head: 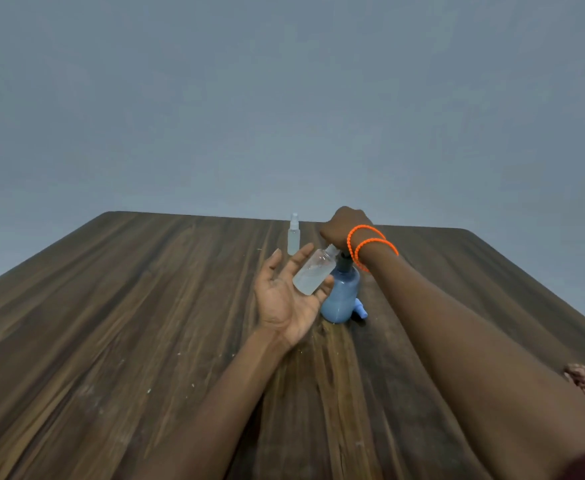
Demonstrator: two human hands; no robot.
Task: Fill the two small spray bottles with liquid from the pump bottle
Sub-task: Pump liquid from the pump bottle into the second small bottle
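I see a dark wood-grain table (145,306) filling the lower frame, a plain grey-blue wall (284,98) above. I count two small clear spray bottles and one blue pump bottle (340,299), centre frame. One spray bottle (293,237) stands upright behind; the tilted bottle (313,275) lies on my left hand (284,296), fingers straight and spread. My right hand (343,226) curls down over the pump head. A blue cap (361,309) lies beside the base.
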